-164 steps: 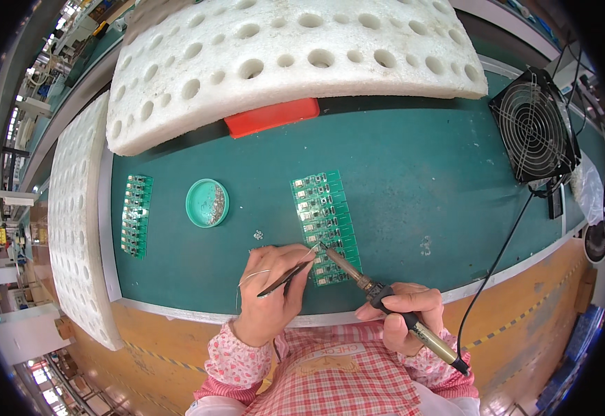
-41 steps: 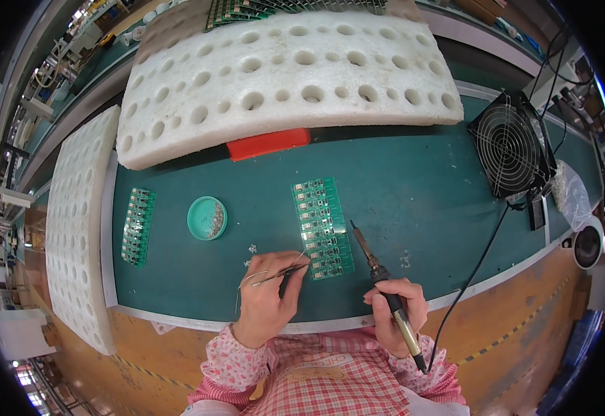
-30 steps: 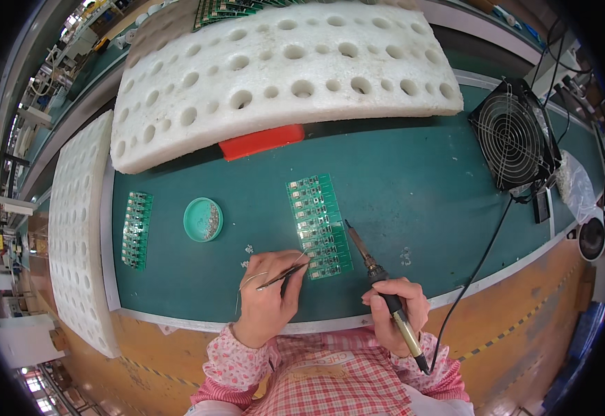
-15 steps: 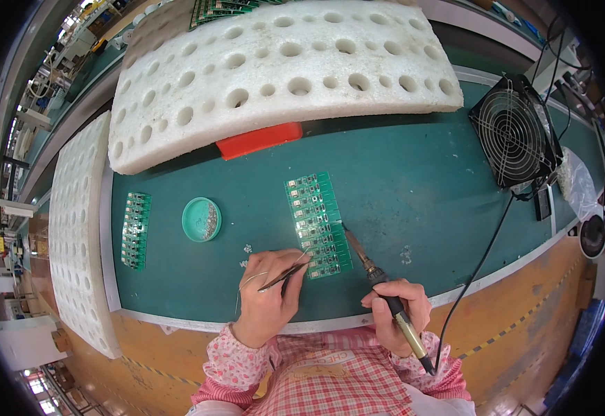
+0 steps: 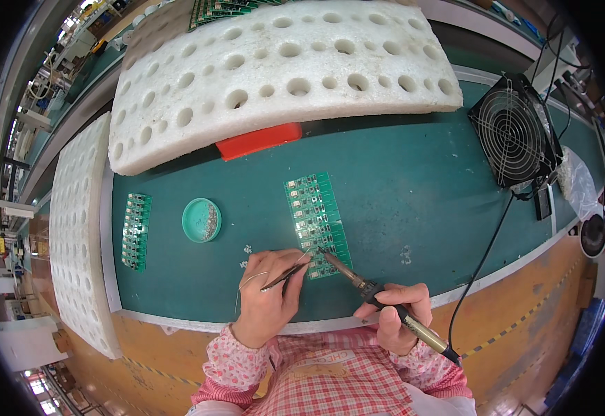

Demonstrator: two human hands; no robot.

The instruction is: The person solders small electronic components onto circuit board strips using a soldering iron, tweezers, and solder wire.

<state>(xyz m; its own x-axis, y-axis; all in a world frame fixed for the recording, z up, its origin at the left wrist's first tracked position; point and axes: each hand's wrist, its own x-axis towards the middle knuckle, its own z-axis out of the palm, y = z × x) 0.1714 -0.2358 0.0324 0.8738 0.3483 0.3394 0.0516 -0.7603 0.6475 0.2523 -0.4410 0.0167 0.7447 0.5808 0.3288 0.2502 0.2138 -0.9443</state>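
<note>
A green circuit board panel (image 5: 316, 215) with rows of small parts lies on the green bench mat in front of me. My left hand (image 5: 266, 295) is closed around dark tweezers (image 5: 285, 277), and a thin solder wire (image 5: 245, 283) runs through its fingers toward the panel's lower left edge. In my right hand (image 5: 401, 315) is a soldering iron (image 5: 372, 288), gripped by its black and gold handle. The iron's tip meets the lower part of the panel, close to the wire's end. What lies right under the tip is too small to tell.
Left of the panel stands a round green dish (image 5: 202, 220) of small metal parts, with a second circuit board panel (image 5: 136, 232) beyond it. A white foam block (image 5: 281, 69) with holes spans the back above a red bin (image 5: 259, 141). At right are a black fan (image 5: 514, 132) and a cable (image 5: 486, 260).
My right hand has swung the soldering iron's tip left and down, from the panel's right edge onto its lower part beside the wire. My left hand has hardly moved.
</note>
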